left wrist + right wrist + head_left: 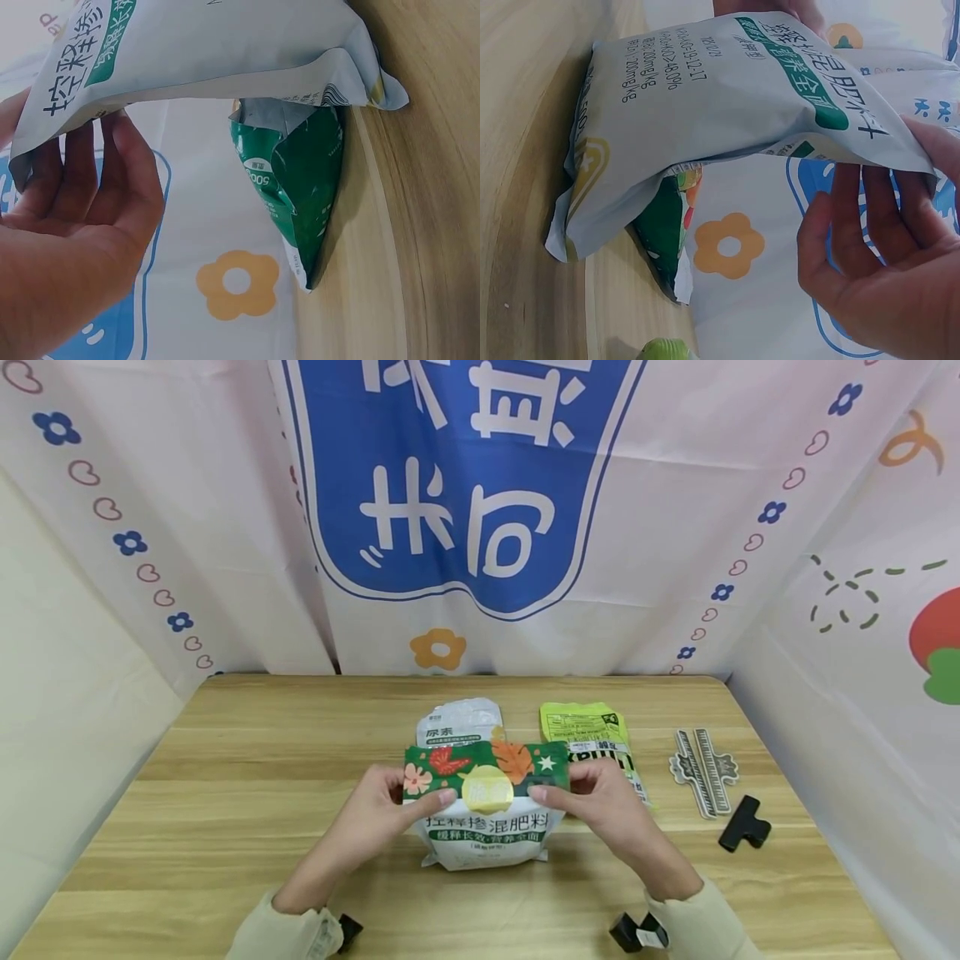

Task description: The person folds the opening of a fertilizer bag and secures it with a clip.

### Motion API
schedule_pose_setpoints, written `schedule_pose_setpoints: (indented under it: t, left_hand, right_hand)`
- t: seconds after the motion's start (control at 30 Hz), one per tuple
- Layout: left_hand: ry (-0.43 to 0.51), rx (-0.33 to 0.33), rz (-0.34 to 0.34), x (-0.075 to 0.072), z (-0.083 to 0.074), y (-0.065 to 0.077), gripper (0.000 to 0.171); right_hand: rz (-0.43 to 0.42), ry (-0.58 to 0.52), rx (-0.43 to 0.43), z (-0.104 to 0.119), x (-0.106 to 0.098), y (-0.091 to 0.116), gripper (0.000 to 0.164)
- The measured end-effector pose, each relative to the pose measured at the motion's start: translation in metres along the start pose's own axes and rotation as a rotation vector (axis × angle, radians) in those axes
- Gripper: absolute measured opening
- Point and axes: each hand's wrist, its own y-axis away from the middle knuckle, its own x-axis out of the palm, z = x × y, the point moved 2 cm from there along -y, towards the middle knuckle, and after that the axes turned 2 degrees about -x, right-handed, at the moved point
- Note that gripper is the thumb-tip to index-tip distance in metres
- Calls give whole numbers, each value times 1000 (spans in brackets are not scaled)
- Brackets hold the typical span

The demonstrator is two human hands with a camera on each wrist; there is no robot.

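A white fertilizer bag with a green, flower-printed top band stands near the middle of the table. My left hand pinches its top left corner, thumb in front and fingers behind. At the top right corner, my right hand holds the band the same way. In the left wrist view, the fingers of the left hand lie curled under the bag's edge. The right wrist view has the right hand at the other end of that edge, with the bag's printed face toward the camera.
Behind the held bag are a white-and-grey bag and a lime-green bag, both partly covered. To the right lie two ruler-like clips and a black clip. A printed cloth hangs behind the wooden table.
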Motion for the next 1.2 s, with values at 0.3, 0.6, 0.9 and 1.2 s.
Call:
schedule_pose_setpoints:
  t: [0.3,0.6,0.9,1.2]
  left_hand:
    - [-6,-44,-9,0,-1,1,35]
    - [-9,-72,-63,4,1,1,53]
    - [15,-87,-142,14,5,-1,88]
    - [-265,247,-330,17,9,-1,46]
  right_hand:
    - [-18,-12,85,0,1,0,29]
    - [-4,-11,82,1,3,-1,61]
    - [-35,144,-187,3,3,0,50]
    - [-33,263,-239,3,1,3,15]
